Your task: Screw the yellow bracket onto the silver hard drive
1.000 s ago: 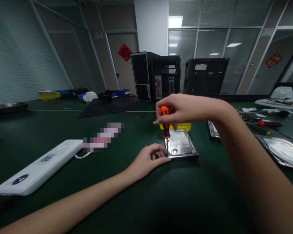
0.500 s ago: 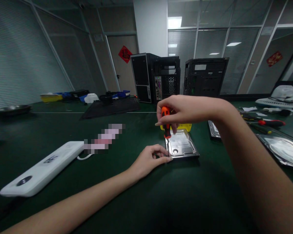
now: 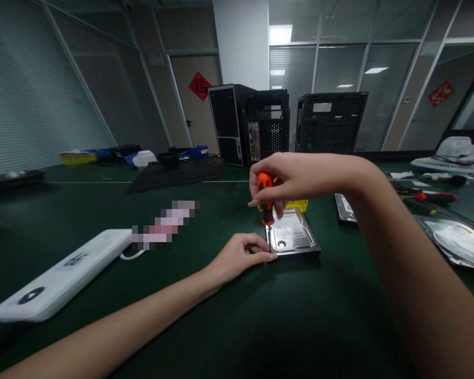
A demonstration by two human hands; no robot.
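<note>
Little has shifted; work seems unfinished: right hand wraps the screwdriver, left hand half-curls, grip unclear, at the hard drive's near-left corner, inside the desk's far edge.

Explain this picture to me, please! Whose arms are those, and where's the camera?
There's no robot here, just a person's two bare hands. The camera sits on that person's head, looking forward and down. The right hand holds an orange-and-black screwdriver, pointing down at the near left corner of a silver hard drive. The left hand has its fingertips at that same corner. Also on the dark green table are a long white device and black computer cases.
</note>
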